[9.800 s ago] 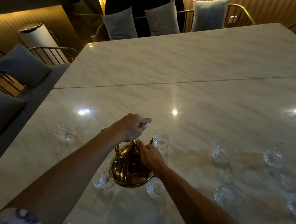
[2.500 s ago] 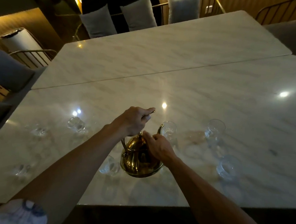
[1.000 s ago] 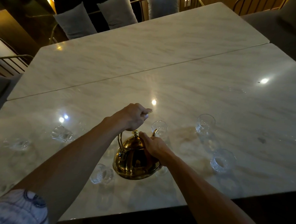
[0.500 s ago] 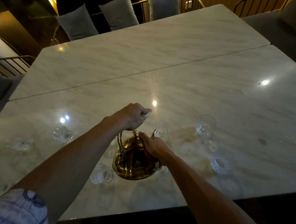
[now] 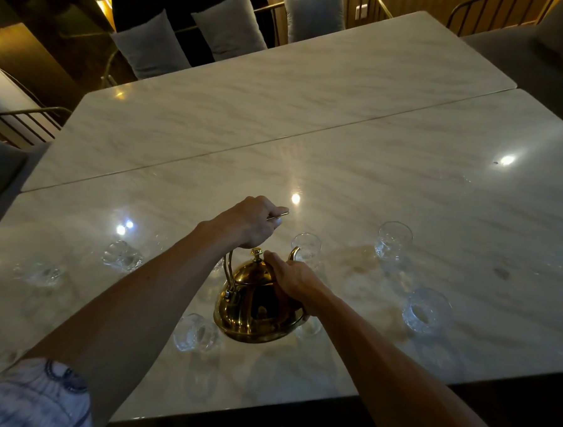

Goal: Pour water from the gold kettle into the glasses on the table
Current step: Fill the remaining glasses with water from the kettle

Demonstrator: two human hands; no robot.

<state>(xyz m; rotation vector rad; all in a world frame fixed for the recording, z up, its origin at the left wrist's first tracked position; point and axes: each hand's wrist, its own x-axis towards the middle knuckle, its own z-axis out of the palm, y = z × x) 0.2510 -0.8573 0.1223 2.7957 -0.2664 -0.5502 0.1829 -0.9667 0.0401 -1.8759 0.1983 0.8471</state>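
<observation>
Head cam: left hand (image 5: pixel 252 223) fisted round gold kettle (image 5: pixel 257 305) handle, right hand (image 5: pixel 291 276) pressed flat on lid. Spout at glass (image 5: pixel 306 249), marble table (image 5: pixel 405 193).

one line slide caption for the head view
Left hand grips gold kettle handle, right hand steadies lid, spout at glass.

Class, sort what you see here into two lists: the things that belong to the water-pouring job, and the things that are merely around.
Part of the job:
gold kettle
left hand gripping its handle
right hand on its lid
glass at the spout
other glasses
marble table

Just lying about:
grey cushions
gold-framed chairs
</observation>
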